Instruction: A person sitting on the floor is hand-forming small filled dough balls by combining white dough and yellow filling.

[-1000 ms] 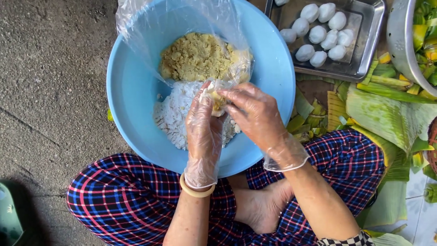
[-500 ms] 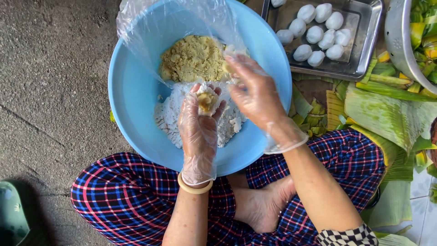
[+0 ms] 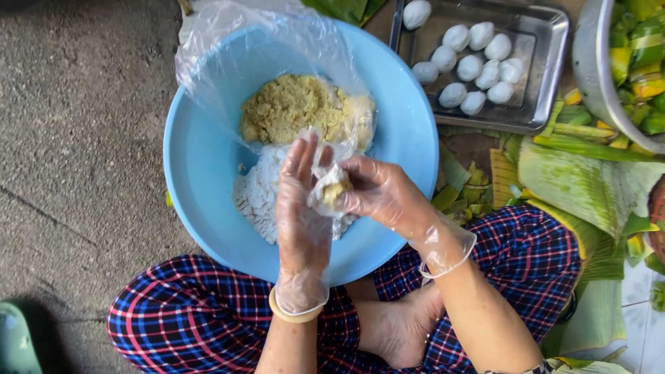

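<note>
The blue basin [image 3: 201, 159] sits at twelve o'clock from the lap. The right hand [image 3: 377, 194] has returned from the bowl, pinching white dough around the yellow filling ball [image 3: 332, 190] cradled against the open left hand [image 3: 301, 208].

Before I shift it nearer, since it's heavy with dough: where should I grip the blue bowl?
Take the blue bowl by its bare left rim, from the left: the hands, legs and steel tray crowd the other sides.
</note>
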